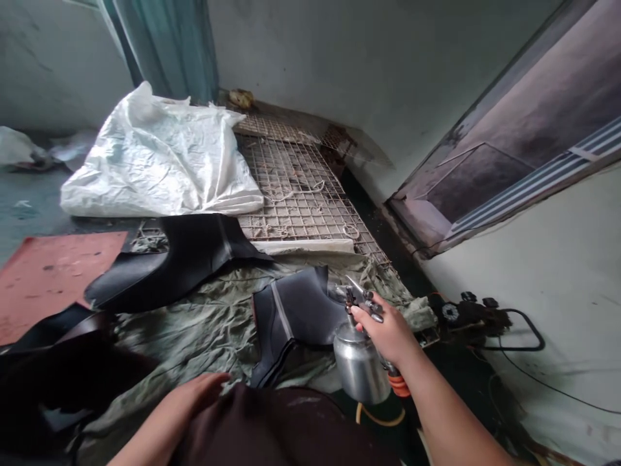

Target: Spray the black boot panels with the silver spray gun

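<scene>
A: What is the person's right hand [388,333] doing?

B: It is clamped around the grip of a spray gun [361,349], one finger on the trigger, and the metal cup hangs below. The nozzle points left and away at the grey leather piece [298,310] lying just beyond it, which seems to be why the wrist is cocked that way.

A: And the left hand [201,388]?

B: It rests flat, fingers loosely spread and holding nothing, at the near edge of the olive drop cloth [204,330], beside a dark brown sheet [291,421] over the lap. That probably steadies the sheet.

A: What surrounds them?

B: A black leather piece [189,259] lies farther left on the cloth, likely spread flat so its face is exposed. Beyond is a wire grid rack [301,188] with a white plastic sack [160,162] on its left. A red board [48,272] sits at far left. An orange hose [383,417] leaves the gun's base near the right forearm.
</scene>
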The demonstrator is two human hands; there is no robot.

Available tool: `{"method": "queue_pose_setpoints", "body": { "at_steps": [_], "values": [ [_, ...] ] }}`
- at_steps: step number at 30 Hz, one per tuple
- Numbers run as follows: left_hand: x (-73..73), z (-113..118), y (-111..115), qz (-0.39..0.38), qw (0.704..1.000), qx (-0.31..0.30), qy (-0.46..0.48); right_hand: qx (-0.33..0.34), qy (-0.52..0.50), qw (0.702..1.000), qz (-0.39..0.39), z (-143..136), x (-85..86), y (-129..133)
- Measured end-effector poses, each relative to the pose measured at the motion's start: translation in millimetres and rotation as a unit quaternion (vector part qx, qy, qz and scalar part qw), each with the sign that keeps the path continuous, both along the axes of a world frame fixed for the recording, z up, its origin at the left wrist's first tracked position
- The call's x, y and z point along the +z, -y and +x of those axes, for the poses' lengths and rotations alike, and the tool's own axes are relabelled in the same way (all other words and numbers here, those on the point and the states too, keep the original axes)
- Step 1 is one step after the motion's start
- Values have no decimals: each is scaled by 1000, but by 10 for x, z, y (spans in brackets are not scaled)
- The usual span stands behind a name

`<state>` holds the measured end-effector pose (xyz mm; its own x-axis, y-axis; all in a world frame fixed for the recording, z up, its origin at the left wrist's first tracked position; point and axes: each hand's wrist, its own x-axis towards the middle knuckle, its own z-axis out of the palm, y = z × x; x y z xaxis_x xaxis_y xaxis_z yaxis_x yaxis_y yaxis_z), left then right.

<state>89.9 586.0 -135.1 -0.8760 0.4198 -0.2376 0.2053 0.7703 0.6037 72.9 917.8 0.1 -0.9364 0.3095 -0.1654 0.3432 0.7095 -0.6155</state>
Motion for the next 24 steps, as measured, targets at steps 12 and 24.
{"method": "queue_pose_setpoints", "body": {
  "at_steps": [12, 24],
  "values": [
    [-252, -419, -1239, -20, 977, -180, -112, 128, 85, 985, 84, -363, -82, 610],
    [-316, -457, -1195, -1, 968, -201, -152, 170, 97, 972, 133, -552, -87, 934]
  ]
}}
